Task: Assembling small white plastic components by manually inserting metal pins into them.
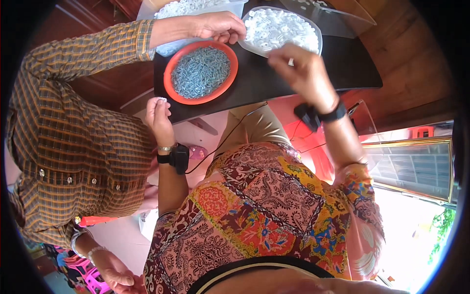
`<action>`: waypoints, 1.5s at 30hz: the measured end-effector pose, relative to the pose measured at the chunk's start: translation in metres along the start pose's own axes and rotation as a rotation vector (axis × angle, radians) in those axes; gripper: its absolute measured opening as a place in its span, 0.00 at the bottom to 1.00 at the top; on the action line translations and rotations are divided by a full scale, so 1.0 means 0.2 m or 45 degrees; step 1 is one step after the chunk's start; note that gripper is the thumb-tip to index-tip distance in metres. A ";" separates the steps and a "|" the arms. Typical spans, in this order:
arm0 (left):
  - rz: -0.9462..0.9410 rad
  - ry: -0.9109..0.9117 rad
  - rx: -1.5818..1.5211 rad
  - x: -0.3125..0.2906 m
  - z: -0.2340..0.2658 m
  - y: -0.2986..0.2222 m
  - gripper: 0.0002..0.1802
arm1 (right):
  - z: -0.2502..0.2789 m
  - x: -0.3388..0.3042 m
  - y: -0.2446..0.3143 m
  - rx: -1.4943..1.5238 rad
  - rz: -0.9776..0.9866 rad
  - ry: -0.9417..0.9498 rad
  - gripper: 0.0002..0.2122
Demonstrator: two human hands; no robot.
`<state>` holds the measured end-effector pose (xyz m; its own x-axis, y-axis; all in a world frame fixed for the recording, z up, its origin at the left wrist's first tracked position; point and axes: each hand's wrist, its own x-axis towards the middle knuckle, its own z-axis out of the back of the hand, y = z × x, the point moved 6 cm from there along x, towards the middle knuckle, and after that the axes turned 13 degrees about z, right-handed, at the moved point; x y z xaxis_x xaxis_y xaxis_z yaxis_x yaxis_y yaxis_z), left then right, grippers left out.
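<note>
My left hand (159,122) is raised at the table's near edge, beside the orange bowl. Its thumb and fingers pinch a small white plastic piece (162,100). My right hand (306,73) hovers at the near edge of a clear tub (320,36) heaped with small white plastic pieces (276,30). Its fingers are curled and slightly smeared by motion; a bit of white shows between them, too small to name. An orange bowl (169,88) full of small grey-blue metal screws (200,72) stands between my hands, closer to the left one.
On my left sits a person in a checked shirt (93,142). One hand (220,27) of theirs reaches over the bowl to the tub, the other (115,274) hangs low. Another clear bin (237,9) of white pieces stands behind the dark table's (350,63) bowl. A black cable (215,147) runs from my left wrist.
</note>
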<state>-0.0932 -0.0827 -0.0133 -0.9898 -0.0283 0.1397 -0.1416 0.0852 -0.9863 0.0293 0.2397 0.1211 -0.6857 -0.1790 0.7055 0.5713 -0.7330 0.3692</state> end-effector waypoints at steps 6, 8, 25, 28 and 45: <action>0.026 -0.002 0.017 0.05 0.01 0.05 0.06 | 0.03 0.37 -0.31 -0.330 0.108 0.336 0.09; 0.043 -0.002 0.015 0.07 0.01 0.06 0.06 | -0.03 0.46 -0.30 -0.344 0.166 0.475 0.10; -0.086 0.465 -0.258 -0.07 -0.14 -0.48 0.09 | -0.44 0.47 -0.57 -0.559 0.148 0.952 0.05; 0.009 0.421 -0.393 -0.11 -0.06 -0.48 0.08 | -0.39 0.48 -0.60 -0.749 0.208 0.940 0.06; 0.430 0.736 -0.210 -0.09 -0.36 -0.13 0.11 | -0.47 0.48 -0.56 -0.587 0.138 1.069 0.08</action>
<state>-0.0728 -0.0127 0.0157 -0.8231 0.5584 -0.1033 0.2212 0.1477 -0.9640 -0.1430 0.2436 0.0910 -0.8411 -0.5408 -0.0073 0.5398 -0.8386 -0.0729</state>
